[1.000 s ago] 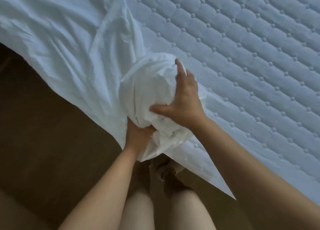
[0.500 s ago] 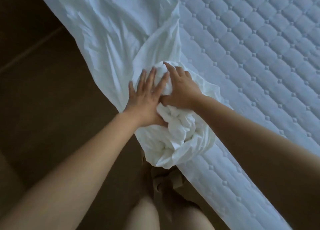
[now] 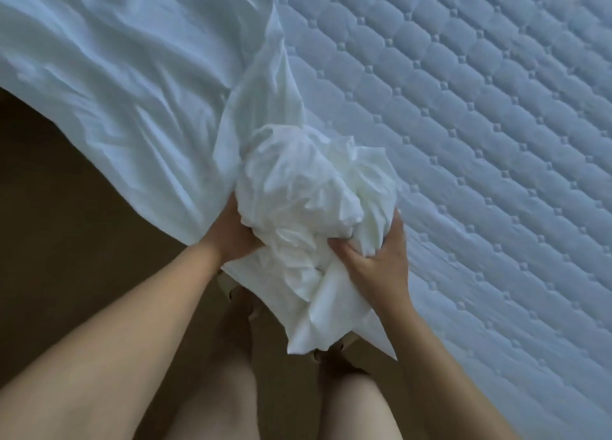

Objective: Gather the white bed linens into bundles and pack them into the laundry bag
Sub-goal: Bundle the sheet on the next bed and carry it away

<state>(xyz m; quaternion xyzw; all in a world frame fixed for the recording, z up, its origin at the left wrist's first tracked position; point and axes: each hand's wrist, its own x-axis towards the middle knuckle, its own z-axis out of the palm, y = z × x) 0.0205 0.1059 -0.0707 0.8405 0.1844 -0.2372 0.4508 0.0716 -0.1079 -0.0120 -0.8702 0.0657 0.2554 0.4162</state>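
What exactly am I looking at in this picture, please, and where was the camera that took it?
There is no machine here: a person wears a wide-angle camera on the head, looking down at their own bare arms and legs. They stand on a dark brown floor beside a white quilted mattress. A loose white bed sheet covers part of it and hangs over the edge. The left hand and right hand grip a crumpled white bundle of that sheet from either side, at the mattress edge.
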